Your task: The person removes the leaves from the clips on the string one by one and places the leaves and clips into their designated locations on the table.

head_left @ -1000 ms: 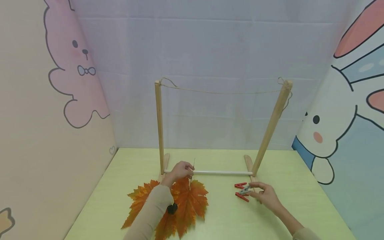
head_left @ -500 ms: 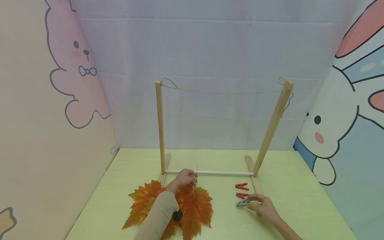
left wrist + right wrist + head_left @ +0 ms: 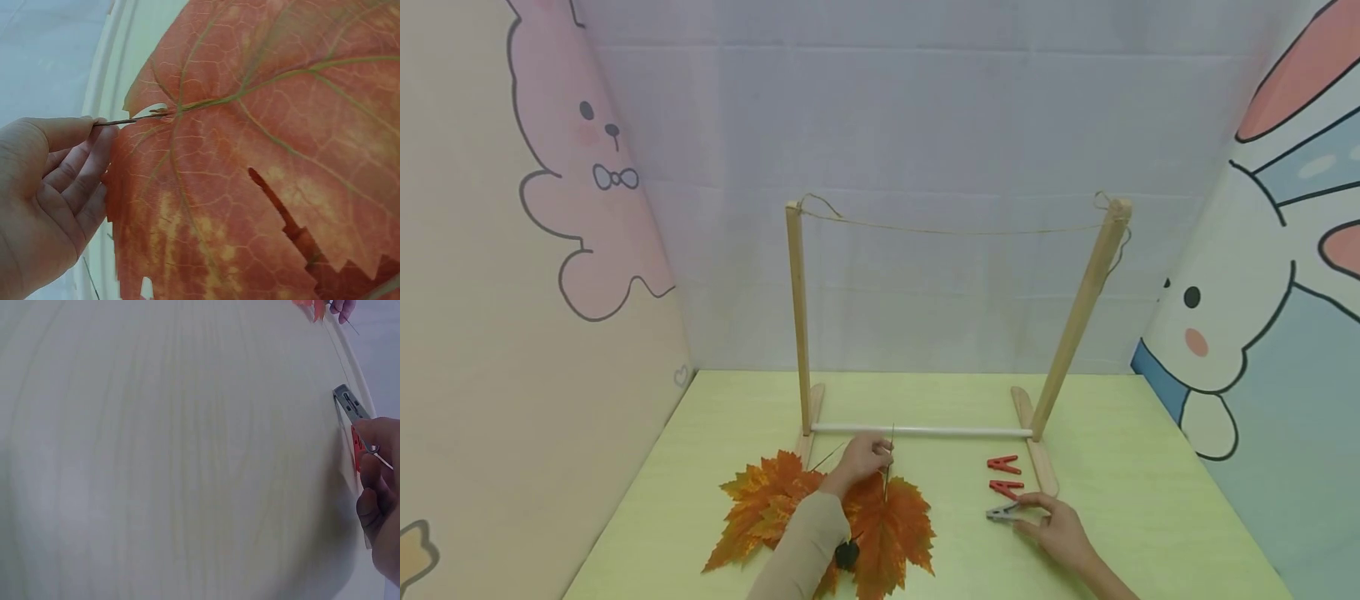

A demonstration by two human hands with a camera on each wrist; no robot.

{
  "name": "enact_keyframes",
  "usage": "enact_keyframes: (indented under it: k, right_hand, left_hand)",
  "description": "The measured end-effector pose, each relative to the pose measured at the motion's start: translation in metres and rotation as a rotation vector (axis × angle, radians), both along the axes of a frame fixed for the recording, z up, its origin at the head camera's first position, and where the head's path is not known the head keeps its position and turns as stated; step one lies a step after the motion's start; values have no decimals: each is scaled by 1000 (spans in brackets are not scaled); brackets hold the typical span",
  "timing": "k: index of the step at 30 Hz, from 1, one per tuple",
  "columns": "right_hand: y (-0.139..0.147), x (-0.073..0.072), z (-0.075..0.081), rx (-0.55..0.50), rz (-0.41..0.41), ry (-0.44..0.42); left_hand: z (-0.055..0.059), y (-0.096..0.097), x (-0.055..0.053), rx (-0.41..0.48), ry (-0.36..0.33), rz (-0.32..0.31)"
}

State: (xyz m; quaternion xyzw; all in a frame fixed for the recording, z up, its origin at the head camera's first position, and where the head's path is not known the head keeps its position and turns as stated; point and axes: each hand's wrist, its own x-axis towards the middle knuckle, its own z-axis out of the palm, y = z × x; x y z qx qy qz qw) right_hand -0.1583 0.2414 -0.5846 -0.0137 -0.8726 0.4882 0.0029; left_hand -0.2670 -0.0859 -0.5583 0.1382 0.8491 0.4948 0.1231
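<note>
My left hand pinches the thin stem of an orange maple leaf between thumb and fingertips. The leaf spreads toward me below that hand, and in the left wrist view its green-veined face fills most of the picture. My right hand pinches a grey clothespin by one end, low over the table, its other end pointing left. Two red clothespins lie just beyond it. From the right wrist, the grey clothespin shows between thumb and fingers, with a red one behind.
More orange leaves lie left of and under my left forearm. Behind the hands stands a wooden frame with a left post, a right post, a white crossbar and a string tied between the post tops.
My right hand has drawn the grey clothespin toward me, away from the red ones. The left hand has come slightly nearer and to the right with the leaf.
</note>
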Motion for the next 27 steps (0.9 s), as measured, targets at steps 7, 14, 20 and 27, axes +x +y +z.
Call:
enact_keyframes:
  k: [7, 14, 20, 27]
  right_hand:
    - [-2, 5, -1, 201, -8, 114]
    - [-5, 7, 2, 332, 5, 175]
    - [-6, 6, 5, 359, 32, 169]
    - [-2, 2, 14, 393, 70, 165]
  left_hand:
    - [-6, 0, 2, -131, 86, 24]
    - [-8, 0, 6, -190, 114, 49]
    - [-11, -1, 7, -185, 136, 73]
    - [-7, -14, 5, -247, 282, 113]
